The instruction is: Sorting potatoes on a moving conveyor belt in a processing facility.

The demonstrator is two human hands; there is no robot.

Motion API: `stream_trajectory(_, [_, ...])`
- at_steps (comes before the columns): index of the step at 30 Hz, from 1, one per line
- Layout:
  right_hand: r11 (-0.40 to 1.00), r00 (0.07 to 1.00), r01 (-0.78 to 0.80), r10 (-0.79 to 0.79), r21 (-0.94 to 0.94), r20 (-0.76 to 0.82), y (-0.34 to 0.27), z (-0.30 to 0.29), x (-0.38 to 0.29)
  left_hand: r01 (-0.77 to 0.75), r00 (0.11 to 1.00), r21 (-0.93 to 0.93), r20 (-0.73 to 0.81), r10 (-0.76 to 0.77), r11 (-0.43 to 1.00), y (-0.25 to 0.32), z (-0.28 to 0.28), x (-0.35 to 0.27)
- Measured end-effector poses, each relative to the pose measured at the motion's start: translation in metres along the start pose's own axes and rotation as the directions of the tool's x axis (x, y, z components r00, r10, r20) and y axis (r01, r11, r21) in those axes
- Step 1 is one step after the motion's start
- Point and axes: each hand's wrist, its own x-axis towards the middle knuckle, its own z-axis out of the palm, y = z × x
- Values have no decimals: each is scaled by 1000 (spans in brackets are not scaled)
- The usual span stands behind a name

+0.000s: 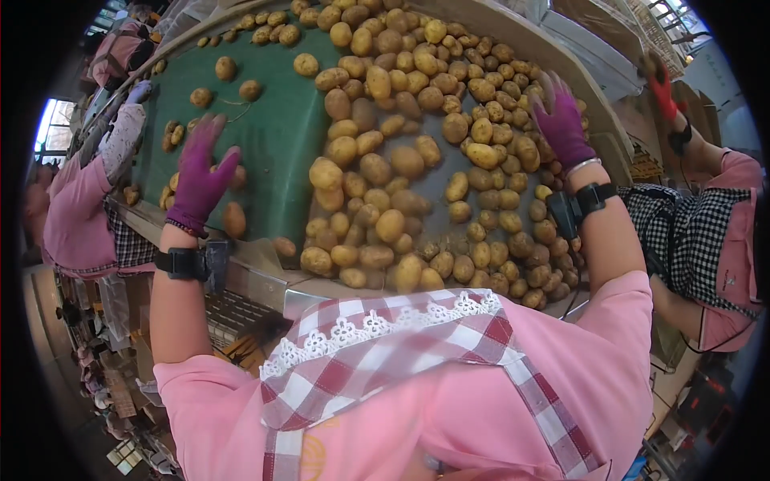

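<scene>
My left hand (207, 171), in a purple glove with paler fingertips, is over the green conveyor belt (277, 144), fingers spread, with a few potatoes close beside and partly behind it. A single potato (234, 219) lies just below its thumb side. On the right, my right hand (559, 120), gloved alike, has its fingers apart at the edge of a dense spread of potatoes (406, 162); whether its palm touches any is hidden. These potatoes cover much of the grey surface (442, 198) between my hands, some of them blurred.
A raised rim (592, 90) curves round the right side of the sorting table. At the left, a co-worker's gloved hand (139, 91) is at the belt's far edge. Another co-worker with a red glove (663, 96) stands at the right. Crates and cardboard lie beyond the table.
</scene>
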Motion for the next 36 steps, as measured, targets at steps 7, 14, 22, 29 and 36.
stream_trajectory(7, [986, 914, 81, -132, 147, 383, -153, 73, 87, -423, 808, -12, 447, 383, 906, 168, 47, 68])
stream_trajectory(14, [920, 813, 227, -360, 319, 458, -161, -16, -1, -259, 782, 150, 612, 116, 954, 116, 17, 47])
stream_trajectory(22, [902, 770, 397, -428, 169, 474, -136, -91, -126, -80, 959, 203, 283, 20, 976, 23, 7, -6])
stream_trajectory(29, [896, 723, 180, -401, 407, 563, -175, -98, -121, -278, 832, -208, 435, 343, 938, 163, 25, 0])
stream_trajectory(36, [890, 718, 416, -448, 188, 532, -112, -65, -127, -336, 758, -15, 590, 280, 942, 106, 38, -3])
